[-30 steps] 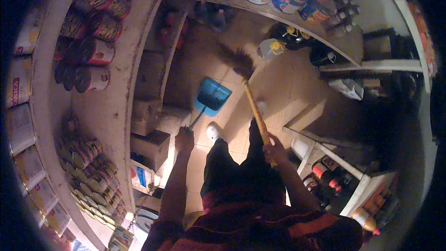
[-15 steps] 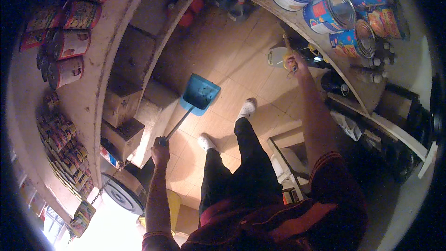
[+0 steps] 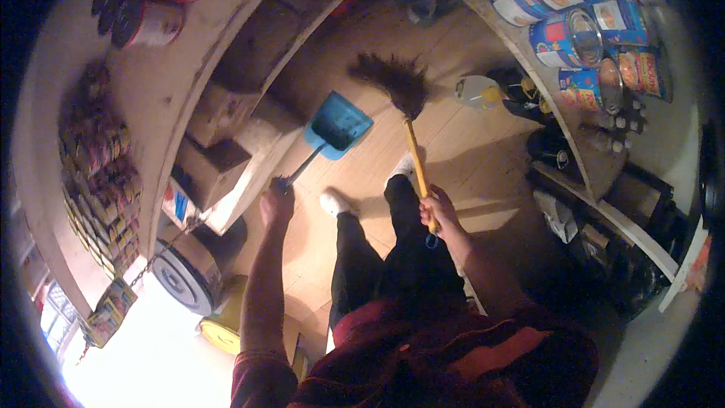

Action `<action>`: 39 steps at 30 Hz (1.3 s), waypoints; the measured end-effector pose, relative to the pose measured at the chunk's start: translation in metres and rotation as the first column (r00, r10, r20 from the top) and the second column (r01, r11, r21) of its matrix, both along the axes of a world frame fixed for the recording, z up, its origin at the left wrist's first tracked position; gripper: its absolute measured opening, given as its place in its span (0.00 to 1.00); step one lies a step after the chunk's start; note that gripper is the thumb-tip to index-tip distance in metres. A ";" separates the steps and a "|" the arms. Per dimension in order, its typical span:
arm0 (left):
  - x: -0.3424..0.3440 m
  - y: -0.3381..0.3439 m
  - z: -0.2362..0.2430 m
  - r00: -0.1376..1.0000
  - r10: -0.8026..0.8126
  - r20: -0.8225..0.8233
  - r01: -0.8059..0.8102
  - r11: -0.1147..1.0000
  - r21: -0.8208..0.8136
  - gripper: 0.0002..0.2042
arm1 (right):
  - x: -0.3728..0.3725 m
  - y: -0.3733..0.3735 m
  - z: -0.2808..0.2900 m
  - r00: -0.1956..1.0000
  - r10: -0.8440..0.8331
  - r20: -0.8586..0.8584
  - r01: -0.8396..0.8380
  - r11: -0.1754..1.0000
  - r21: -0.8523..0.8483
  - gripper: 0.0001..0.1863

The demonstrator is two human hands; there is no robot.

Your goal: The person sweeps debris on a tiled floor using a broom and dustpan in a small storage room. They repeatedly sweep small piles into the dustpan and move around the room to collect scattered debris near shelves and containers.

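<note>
My left hand (image 3: pixel 277 202) is closed round the end of the dark handle of a blue dustpan (image 3: pixel 337 127). The pan lies left of centre over the tiled floor, with dark bits of dirt inside it. In my right hand (image 3: pixel 445 214) is the yellow stick of a short broom (image 3: pixel 411 143), gripped near its looped end. Its dark, bushy bristles (image 3: pixel 394 79) fan out beyond my feet, to the right of the pan and apart from it.
Shelves with stacked cans (image 3: pixel 563 38) curve along the right. Cans and small packets line the left shelf, above cardboard boxes (image 3: pixel 215 170). A clear plastic jug (image 3: pixel 477 92) stands on the floor by the right shelf. A grey-lidded bucket (image 3: pixel 181 283) is at lower left.
My right hand has come down and inward from the right shelf, swinging the broom's bristles into view above the floor. The left hand and dustpan have shifted slightly up and right.
</note>
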State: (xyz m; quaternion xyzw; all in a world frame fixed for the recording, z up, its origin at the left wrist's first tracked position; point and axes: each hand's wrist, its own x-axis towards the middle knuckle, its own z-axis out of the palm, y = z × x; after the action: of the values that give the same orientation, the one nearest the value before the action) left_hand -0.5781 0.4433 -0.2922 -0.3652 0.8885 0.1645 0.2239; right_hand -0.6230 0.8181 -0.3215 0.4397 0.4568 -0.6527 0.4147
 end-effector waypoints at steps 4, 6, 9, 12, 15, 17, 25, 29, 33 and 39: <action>0.002 -0.005 0.001 1.000 0.003 -0.027 -0.003 1.000 0.003 0.14 | 0.048 0.005 0.046 0.996 0.059 -0.062 -0.057 0.997 0.045 0.32; 0.004 -0.008 0.000 1.000 0.003 -0.021 -0.003 0.999 0.033 0.14 | 0.052 0.001 0.043 0.985 0.170 -0.015 -0.160 0.954 0.252 0.32; 0.008 -0.013 -0.003 0.999 0.027 -0.041 -0.025 0.998 0.063 0.15 | 0.046 -0.018 0.012 0.953 0.150 -0.263 -0.084 0.966 0.246 0.19; 0.016 -0.021 -0.004 0.997 0.025 -0.078 -0.016 0.994 0.110 0.15 | 0.057 -0.044 -0.008 0.943 0.306 -0.129 -0.263 0.925 0.274 0.19; 0.041 -0.030 -0.003 0.991 0.004 -0.134 0.019 0.986 0.165 0.15 | 0.102 -0.067 0.012 0.973 0.216 -0.078 -0.194 0.954 0.228 0.28; 0.070 -0.032 0.000 0.985 0.089 -0.150 -0.054 0.973 0.225 0.15 | 0.118 -0.077 0.030 0.967 0.246 -0.066 -0.231 0.957 0.173 0.31; 0.150 -0.010 0.011 0.856 0.461 -0.234 -0.394 0.875 0.281 0.13 | -0.054 -0.143 -0.049 0.925 -0.147 -0.351 0.172 0.984 0.043 0.25; 0.132 0.012 0.002 0.873 0.478 -0.093 -0.461 0.873 0.160 0.13 | -0.202 -0.167 -0.094 0.926 -0.279 -0.256 0.186 0.925 -0.333 0.10; 0.109 0.024 -0.003 0.861 0.470 -0.192 -0.438 0.879 0.188 0.12 | -0.201 -0.157 -0.078 0.906 -0.190 -0.378 0.065 0.945 -0.319 0.08; 0.080 0.036 0.015 0.882 0.423 -0.208 -0.373 0.896 0.241 0.13 | -0.136 -0.143 -0.015 0.968 -0.114 -0.225 0.097 0.991 -0.087 0.06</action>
State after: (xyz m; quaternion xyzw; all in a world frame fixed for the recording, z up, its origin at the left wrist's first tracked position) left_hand -0.4983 0.4797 -0.2772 -0.4925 0.7950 0.3386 0.1035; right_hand -0.7592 0.6755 -0.3365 0.3689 0.4526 -0.7371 0.3402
